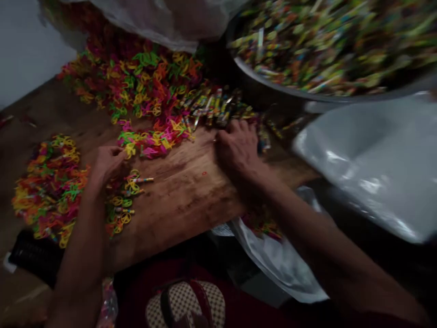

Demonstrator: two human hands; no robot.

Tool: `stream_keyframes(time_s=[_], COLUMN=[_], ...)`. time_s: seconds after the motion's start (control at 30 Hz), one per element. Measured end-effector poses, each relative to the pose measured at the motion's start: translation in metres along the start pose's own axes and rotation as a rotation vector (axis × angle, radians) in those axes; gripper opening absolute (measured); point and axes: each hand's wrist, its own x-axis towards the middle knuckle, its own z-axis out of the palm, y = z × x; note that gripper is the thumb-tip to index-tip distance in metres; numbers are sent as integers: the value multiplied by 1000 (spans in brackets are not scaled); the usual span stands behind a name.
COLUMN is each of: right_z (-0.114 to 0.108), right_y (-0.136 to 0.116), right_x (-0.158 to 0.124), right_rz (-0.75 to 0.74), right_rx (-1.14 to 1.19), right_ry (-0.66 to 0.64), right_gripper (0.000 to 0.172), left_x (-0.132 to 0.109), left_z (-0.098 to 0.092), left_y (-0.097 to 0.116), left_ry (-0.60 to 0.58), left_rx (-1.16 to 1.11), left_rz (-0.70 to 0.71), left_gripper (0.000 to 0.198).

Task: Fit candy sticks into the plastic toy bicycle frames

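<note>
My left hand (108, 159) has its fingers pinched together at a yellow plastic piece (130, 149), at the left end of a heap of bright plastic pieces (150, 100). Near the centre, my right hand (239, 139) reaches over a row of small wrapped sticks (218, 105). Its fingers are bent against them, and whether it grips one is hidden. Beside my left forearm lies another pile of coloured pieces (51, 187). A few pieces with sticks attached (136, 180) rest on the wooden table (184, 196).
A large metal basin (266, 82) full of small colourful items stands at the back right. Clear plastic bags (372, 159) lie below it. An open white bag (273, 259) hangs under the table's front edge. A black object (36, 255) sits at the left.
</note>
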Motion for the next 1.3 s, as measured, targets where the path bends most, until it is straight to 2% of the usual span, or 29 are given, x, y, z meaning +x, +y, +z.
stream_keyframes(time_s=[0.1,0.2,0.3,0.37,0.43,0.47,0.53,0.6,0.67,0.8,0.93,1.0,1.07,1.13,1.2,1.3], right_z=[7,0,-12,-16,-16,-15,-14,-12,-11,-10,-10,-10,-9,-9,-10,-9], right_y=[2,-14,-48,-71,-88,-94,-101,-103,-101,-95,-92,-93,-96,-98,-100,-100], right_x=[4,-2,-8,-7,-1,4,11,15,12,-4,-16,-18,-19,-19,-20,-20], right_rz=[-54,-160,-161,-82,-30,-24,-46,-79,-66,31,89,193,333,404,391,320], right_rx=[136,403,665,824,941,991,1077,1142,1173,1276,1419,1501,1579,1618,1614,1580], right_ry=[69,178,181,153,98,60,-49,-192,-303,-363,-533,-591,-578,-536,-516,-456], right_gripper=[17,3,14,19,15,12,11,17,20,29,38,43,46,47,46,44], left_x=[-17,-27,-39,-48,-55,-57,-59,-59,-56,-48,-42,-42,-43,-45,-47,-47], left_z=[-2,5,17,23,27,27,28,30,34,50,69,77,84,90,92,89], left_y=[2,4,10,19,29,33,40,43,41,33,30,30,28,23,19,15], left_ry=[-27,2,144,277,336,315,197,82,21,-18,-58,-59,-122,-231,-284,-286], left_rx=[-277,-377,-146,137,341,378,334,190,40,-102,-274,-418,-565,-652,-670,-664], left_rz=[-155,-135,-23,152,321,376,430,426,390,339,307,255,144,46,29,72], left_gripper=[12,14,23,26,25,24,21,19,20,20,22,26,34,41,40,46])
